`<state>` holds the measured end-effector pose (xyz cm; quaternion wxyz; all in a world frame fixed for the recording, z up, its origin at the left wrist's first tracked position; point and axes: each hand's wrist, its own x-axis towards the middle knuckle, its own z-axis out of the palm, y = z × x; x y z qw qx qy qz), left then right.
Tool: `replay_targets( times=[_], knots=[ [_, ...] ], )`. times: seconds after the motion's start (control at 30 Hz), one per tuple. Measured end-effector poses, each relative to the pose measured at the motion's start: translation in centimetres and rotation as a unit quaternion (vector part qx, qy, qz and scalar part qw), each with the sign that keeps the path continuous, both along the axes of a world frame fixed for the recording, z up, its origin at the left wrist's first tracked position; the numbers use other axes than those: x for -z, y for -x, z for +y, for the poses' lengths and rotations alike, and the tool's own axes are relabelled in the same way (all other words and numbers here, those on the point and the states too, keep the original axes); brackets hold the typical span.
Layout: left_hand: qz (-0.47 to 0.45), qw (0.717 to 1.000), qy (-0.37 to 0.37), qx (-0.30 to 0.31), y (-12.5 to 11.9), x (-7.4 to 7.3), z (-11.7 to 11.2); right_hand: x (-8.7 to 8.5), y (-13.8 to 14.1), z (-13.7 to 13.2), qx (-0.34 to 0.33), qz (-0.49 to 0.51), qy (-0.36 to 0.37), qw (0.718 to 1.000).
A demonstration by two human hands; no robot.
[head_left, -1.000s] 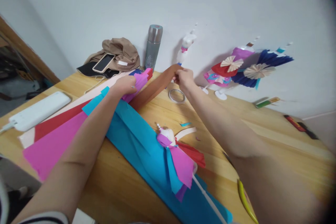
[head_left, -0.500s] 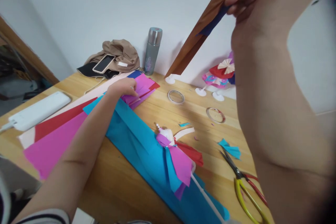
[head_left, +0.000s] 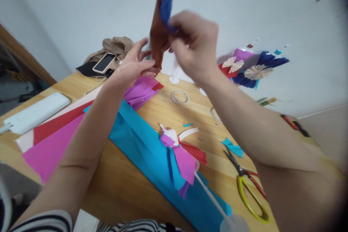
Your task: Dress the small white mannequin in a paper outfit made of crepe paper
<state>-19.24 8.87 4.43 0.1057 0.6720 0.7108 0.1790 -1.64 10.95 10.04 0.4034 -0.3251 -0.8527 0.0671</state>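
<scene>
Hands meet at the far side of a wooden table (head_left: 119,185): the right hand (head_left: 194,40) pinches blue paper (head_left: 166,3), brown paper (head_left: 157,34) close against its fingertips, both raised before the wall (head_left: 231,0). The left hand (head_left: 132,63) spreads its fingers at the brown paper's lower end; whether they touch it cannot be told. A light pinch and a slow, even pull should best spare thin sheets from creasing. Near right, a translucent round piece (head_left: 234,223) at the foot of a white rod (head_left: 210,194) may be base or cup; no contents show.
</scene>
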Motion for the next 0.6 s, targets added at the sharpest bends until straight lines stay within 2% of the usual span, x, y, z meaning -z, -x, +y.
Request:
replay_targets(
  times=[0.1, 0.17, 0.23, 0.3, 0.4, 0.53, 0.6],
  knots=[
    [-0.206, 0.976, 0.018, 0.072, 2.5, 0.2, 0.7, 3.5, -0.1, -1.2, -0.14, -0.091, -0.028, 0.986],
    [-0.245, 0.965, 0.058, 0.071, 4.8, 0.5, 1.2, 6.3, 0.1, -1.6, -0.192, -0.12, -0.018, 0.974],
    [-0.297, 0.946, 0.13, 0.029, 6.6, 1.0, 1.3, 8.9, 0.6, -2.0, -0.235, -0.156, 0.014, 0.959],
    [-0.282, 0.942, 0.18, -0.003, 7.6, 1.2, 1.1, 11.0, 1.3, -2.4, -0.24, -0.195, 0.05, 0.95],
    [-0.22, 0.952, 0.212, 0.001, 8.0, 0.9, 0.3, 13.1, 2.4, -2.8, -0.258, -0.201, 0.086, 0.941],
    [-0.132, 0.969, 0.208, 0.002, 7.9, -0.6, -0.8, 14.2, 3.5, -3.0, -0.316, -0.189, 0.12, 0.922],
    [-0.099, 0.976, 0.195, -0.011, 7.9, -1.3, -1.3, 14.3, 3.7, -2.8, -0.309, -0.187, 0.146, 0.921]
  ],
)
